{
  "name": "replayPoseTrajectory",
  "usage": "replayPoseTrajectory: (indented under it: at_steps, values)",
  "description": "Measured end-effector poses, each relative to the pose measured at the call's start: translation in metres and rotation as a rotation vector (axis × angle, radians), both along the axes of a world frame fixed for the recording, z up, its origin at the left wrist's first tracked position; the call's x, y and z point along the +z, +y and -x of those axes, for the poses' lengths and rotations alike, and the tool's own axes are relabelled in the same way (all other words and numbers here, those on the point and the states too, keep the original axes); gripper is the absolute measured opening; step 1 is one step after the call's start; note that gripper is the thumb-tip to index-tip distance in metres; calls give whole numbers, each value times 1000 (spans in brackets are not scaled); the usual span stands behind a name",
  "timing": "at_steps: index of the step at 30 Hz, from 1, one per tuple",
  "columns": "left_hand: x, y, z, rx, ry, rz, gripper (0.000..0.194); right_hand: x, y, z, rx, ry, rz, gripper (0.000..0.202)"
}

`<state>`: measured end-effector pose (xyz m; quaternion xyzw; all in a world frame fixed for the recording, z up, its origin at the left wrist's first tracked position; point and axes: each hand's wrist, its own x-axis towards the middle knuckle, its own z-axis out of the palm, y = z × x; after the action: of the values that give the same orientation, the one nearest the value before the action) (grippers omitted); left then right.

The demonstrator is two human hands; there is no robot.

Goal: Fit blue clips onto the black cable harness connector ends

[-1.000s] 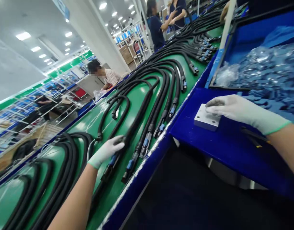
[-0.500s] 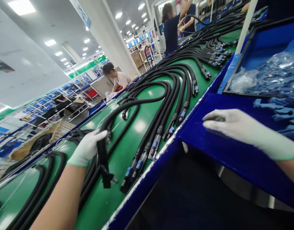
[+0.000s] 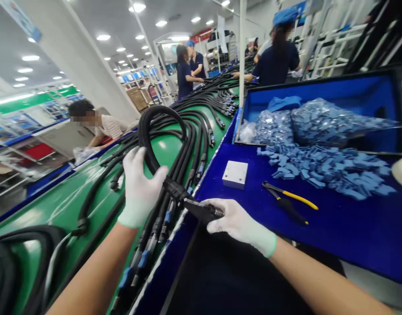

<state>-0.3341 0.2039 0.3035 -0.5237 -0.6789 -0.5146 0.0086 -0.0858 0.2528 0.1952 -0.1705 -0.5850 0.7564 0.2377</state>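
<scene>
My left hand [image 3: 140,186], in a white glove, is closed around a black corrugated hose [image 3: 147,135] close to its end. The hose rises in a loop above the green bench. My right hand [image 3: 235,221], also gloved, grips the hose's flat black end fitting [image 3: 199,210], where a ribbed metal, spring-like part shows by the fingers. A dark collar [image 3: 175,189] sits between the two hands. Under and beside the held hose lie several similar hoses with blue clips [image 3: 168,216] at their ends.
On the blue side table [image 3: 217,186] are a white block [image 3: 235,174], yellow-and-black handled pliers [image 3: 286,197] and a heap of blue clips [image 3: 325,168]. A blue bin [image 3: 361,92] holds bagged clips. The green bench [image 3: 33,214] carries more hoses. Several people work beyond.
My left hand has lifted the hose end and brought it right. My right hand has left the blue table and taken hold of the end fitting. The view has turned right.
</scene>
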Motion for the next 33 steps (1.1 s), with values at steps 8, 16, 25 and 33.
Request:
replayPoseTrajectory:
  at_steps: [8, 16, 25, 33]
  values:
    - [-17, -2, -54, -462, -712, 143, 54, 1, -2, -48, -166, -10, -27, 49]
    - [-23, 7, -61, -158, -226, 112, 54, -7, -20, -53, -232, -205, -215, 74]
    - [-78, -25, -87, -721, 604, 224, 30, 42, 8, -119, 63, -392, -473, 38]
    - [-79, 14, -120, -414, -93, 557, 31, -7, 75, -157, -479, -1245, -1095, 12]
